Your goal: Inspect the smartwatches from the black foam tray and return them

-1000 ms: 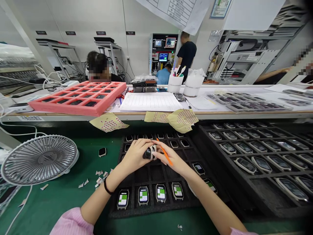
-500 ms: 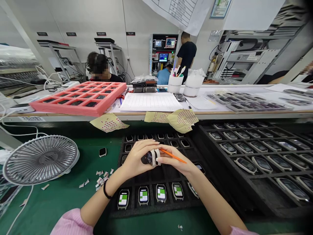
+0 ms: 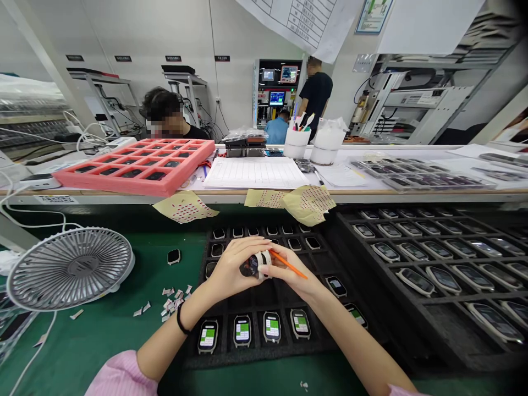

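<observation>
Over the black foam tray (image 3: 317, 259), my left hand (image 3: 233, 264) is closed around a smartwatch case (image 3: 251, 266) with a dark face and a pale frame. My right hand (image 3: 291, 275) meets it from the other side, its fingers on a second pale frame (image 3: 267, 265) pressed close to the first, seemingly another watch case. A thin orange stick (image 3: 289, 264) lies across the fingers of my right hand. In the tray's front row, several watches (image 3: 242, 330) show lit green and white screens. My hands cover the tray's middle pockets.
A second black tray (image 3: 437, 308) of watches stands at right. A grey fan (image 3: 70, 269), a lone watch (image 3: 174, 256) and paper scraps (image 3: 175, 302) lie at left. The shelf above bears a pink foam tray (image 3: 169, 184). Yellow sticker sheets (image 3: 309, 203) hang from its edge. People work beyond.
My right forearm and hand have shifted slightly left, uncovering more of the watches at the tray's right side. The orange stick has turned a little steeper. Both hands keep their hold.
</observation>
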A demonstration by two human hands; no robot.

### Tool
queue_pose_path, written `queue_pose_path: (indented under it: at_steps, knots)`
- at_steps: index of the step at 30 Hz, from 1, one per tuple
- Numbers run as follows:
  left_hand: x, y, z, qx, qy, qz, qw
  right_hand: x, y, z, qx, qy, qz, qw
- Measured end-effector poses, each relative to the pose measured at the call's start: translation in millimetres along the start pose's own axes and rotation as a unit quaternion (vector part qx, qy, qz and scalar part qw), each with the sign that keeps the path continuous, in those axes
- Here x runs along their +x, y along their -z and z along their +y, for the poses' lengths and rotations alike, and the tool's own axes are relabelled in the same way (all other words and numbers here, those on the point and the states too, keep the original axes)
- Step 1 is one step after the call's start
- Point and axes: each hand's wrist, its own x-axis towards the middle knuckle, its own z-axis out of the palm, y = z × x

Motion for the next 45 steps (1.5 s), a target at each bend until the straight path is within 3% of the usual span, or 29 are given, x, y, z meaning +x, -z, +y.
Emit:
queue_pose_path:
  at_steps: [3, 6, 9, 12, 19, 24, 34, 45]
  knots:
    - [0.9, 3.6, -0.6, 0.005, 0.015, 0.015, 1.000, 0.9, 4.4, -7.7, -0.015, 0.057, 0.072, 0.996]
    - [0.9, 6.9, 0.1, -0.001, 0.041, 0.028, 0.999, -5.6, 9.2, -19.1, -0.004, 0.162, 0.145, 0.976]
    - [0.5, 7.8, 2.0, -0.030, 0.067, 0.021, 0.997, -17.3, 9.9, -26.9, -0.009, 0.245, 0.155, 0.957]
    - [0.5, 7.2, 4.1, -0.043, 0.077, 0.018, 0.996, -25.3, 6.7, -27.4, -0.075, 0.284, 0.175, 0.940]
    - [-0.3, 5.9, 7.2, -0.039, 0.078, 0.018, 0.996, -26.0, -2.5, -28.3, -0.213, 0.296, 0.233, 0.901]
    - [-1.5, 4.0, 8.6, -0.030, 0.082, 0.030, 0.996, -26.6, -5.6, -31.8, -0.277, 0.337, 0.237, 0.868]
    - [0.5, 4.9, 13.4, -0.045, 0.100, 0.015, 0.994, -31.3, -6.2, -32.5, -0.268, 0.336, 0.197, 0.881]
    - [-1.9, 2.6, 12.2, -0.045, 0.101, 0.008, 0.994, -30.0, -9.3, -31.8, -0.267, 0.318, 0.202, 0.887]
